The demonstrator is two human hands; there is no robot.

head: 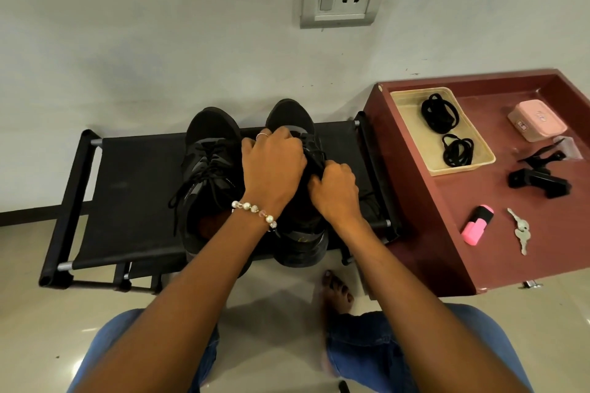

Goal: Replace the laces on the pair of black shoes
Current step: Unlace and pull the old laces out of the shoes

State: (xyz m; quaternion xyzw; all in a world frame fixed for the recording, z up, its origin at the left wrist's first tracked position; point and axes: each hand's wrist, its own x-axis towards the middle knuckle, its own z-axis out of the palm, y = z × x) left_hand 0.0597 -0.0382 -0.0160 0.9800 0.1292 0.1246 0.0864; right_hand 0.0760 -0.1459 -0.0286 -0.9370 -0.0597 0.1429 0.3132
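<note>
Against a pale wall stands a low black rack (134,201) carrying the pair of black shoes (210,175) side by side, toes to the wall, handy to a seated person. Beside it a maroon counter (447,233) holds a shallow tray (415,124) with two coiled black laces (439,115), probably the replacements. Both hands work the right shoe (290,115): the left hand (274,166) curls over its tongue to steady it, and the right hand (335,191) pinches its lace, apparently loosening it.
</note>
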